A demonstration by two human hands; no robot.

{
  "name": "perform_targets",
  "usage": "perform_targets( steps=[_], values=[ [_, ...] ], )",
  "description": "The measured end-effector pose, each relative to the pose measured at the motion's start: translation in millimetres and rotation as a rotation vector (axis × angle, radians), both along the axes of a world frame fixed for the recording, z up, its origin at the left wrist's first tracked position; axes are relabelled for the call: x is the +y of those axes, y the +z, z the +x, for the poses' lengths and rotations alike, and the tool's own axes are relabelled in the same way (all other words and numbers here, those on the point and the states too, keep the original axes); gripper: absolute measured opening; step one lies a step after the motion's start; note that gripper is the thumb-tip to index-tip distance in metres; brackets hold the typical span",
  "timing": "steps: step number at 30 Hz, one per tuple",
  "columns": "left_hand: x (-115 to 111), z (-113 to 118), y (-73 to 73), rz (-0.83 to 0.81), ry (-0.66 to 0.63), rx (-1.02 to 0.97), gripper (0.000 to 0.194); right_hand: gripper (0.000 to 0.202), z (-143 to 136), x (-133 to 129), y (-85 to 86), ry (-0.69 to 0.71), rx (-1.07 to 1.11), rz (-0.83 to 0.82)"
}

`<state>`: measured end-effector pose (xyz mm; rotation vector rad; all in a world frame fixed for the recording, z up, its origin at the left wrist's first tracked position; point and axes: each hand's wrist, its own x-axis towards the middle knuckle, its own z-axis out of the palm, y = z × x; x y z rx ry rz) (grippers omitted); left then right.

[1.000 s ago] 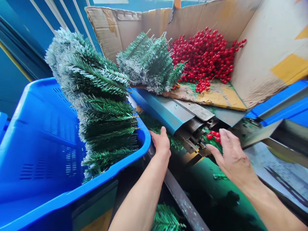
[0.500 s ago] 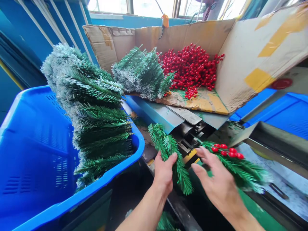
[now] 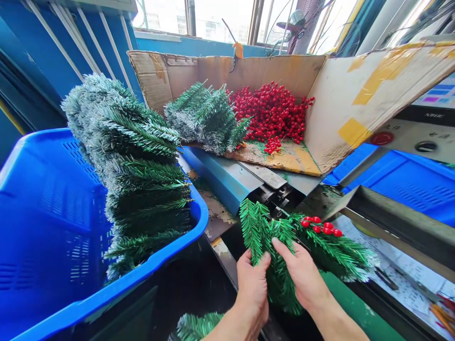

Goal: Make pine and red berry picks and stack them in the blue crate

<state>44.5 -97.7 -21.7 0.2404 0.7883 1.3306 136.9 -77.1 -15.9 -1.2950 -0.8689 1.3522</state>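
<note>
Green pine sprigs (image 3: 254, 229) are pinched between the thumb and fingers of my left hand (image 3: 251, 279). Close beside it, my right hand (image 3: 302, 272) is closed on the right part of the same sprigs, thumb on top. Just beyond my right hand, a pine branch with frosted tips (image 3: 341, 251) and a red berry cluster (image 3: 322, 226) lies at the metal machine (image 3: 273, 194). Its stem end points toward the machine's jaws. The fingertips under the sprigs are hidden.
At left, a blue basket (image 3: 80, 303) holds stacked frosted branches (image 3: 142, 175). A cardboard box (image 3: 234, 71) behind contains more branches (image 3: 204, 118) and red berries (image 3: 273, 111). A metal trough (image 3: 394, 227) stands at right.
My right hand has moved left and closed on the sprigs beside my left hand. My left hand has shifted right and lower with the sprigs. The camera view has shifted slightly.
</note>
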Motion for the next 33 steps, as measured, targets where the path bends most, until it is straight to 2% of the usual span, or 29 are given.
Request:
perform_targets(
  steps=[5, 8, 10, 13, 16, 21, 23, 26, 29, 33],
  values=[
    [-4.5, -1.2, -4.3, 0.045, -0.052, 0.103, 0.034, 0.049, 9.7, 4.3, -1.7, -0.028, -0.181, 0.092],
    [2.7, -11.6, -6.9, -0.017, 0.008, 0.285, 0.035, 0.051, 17.8, 4.4, 0.2, 0.01, -0.246, 0.098],
    [10.9, -20.5, -3.3, -0.01, 0.034, 0.342, 0.039, 0.049, 19.7, 2.5, 5.1, 0.107, -0.284, 0.1],
    [22.4, -31.9, 8.6, 0.133, -0.034, 0.256, 0.046, 0.046, 17.7, -1.5, 16.0, 0.285, -0.315, 0.121],
    [26.8, -37.9, 15.9, 0.184, -0.059, 0.184, 0.046, 0.044, 15.5, -4.5, 25.7, 0.398, -0.318, 0.131],
    [25.4, -43.3, 8.3, 0.15, -0.104, 0.168, 0.035, 0.035, 17.6, -5.2, 33.6, 0.566, -0.38, 0.065],
    [26.3, -46.6, 6.7, 0.163, -0.119, 0.185, 0.033, 0.031, 19.1, -3.9, 36.0, 0.634, -0.426, 0.094],
    [28.9, -52.3, 11.2, 0.224, -0.156, 0.279, 0.028, 0.023, 22.6, -0.8, 40.2, 0.694, -0.558, 0.219],
    [31.0, -57.1, 18.9, 0.276, -0.218, 0.398, 0.027, 0.023, 26.4, 1.5, 42.6, 0.697, -0.779, 0.307],
    [35.2, -60.0, 19.4, 0.333, -0.286, 0.484, 0.028, 0.023, 24.4, -0.1, 33.9, 0.672, -1.043, 0.402]
  ],
)
